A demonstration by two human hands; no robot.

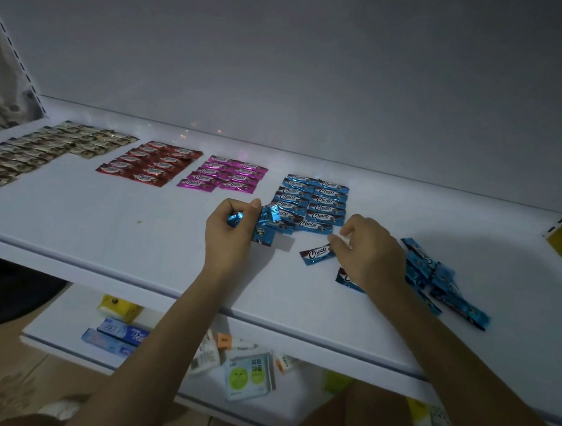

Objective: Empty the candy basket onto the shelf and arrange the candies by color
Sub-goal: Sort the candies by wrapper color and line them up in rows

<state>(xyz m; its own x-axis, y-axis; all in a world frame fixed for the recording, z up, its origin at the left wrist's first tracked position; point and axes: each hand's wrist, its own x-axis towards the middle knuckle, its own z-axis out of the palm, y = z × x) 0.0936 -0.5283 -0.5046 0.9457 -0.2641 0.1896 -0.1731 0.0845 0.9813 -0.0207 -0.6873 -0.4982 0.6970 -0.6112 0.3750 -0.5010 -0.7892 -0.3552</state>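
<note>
The left hand (231, 233) is curled round a bunch of blue candies (267, 226); how many, I cannot tell. The right hand (369, 250) pinches 1 single blue candy (316, 254) by its end, low on the shelf (109, 230) between the 2 hands. Just beyond them lies the blue block (319, 201), in 2 columns. A loose blue pile (439, 279) lies right of the right hand. Beyond and left of the left hand lie 3 more blocks: the pink block (223, 176), the red block (150, 165) and the beige block (48, 148).

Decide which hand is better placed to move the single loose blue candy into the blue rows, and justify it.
Probably the right hand: its fingers touch the loose candy, while the left hand grips several blue candies.
</note>
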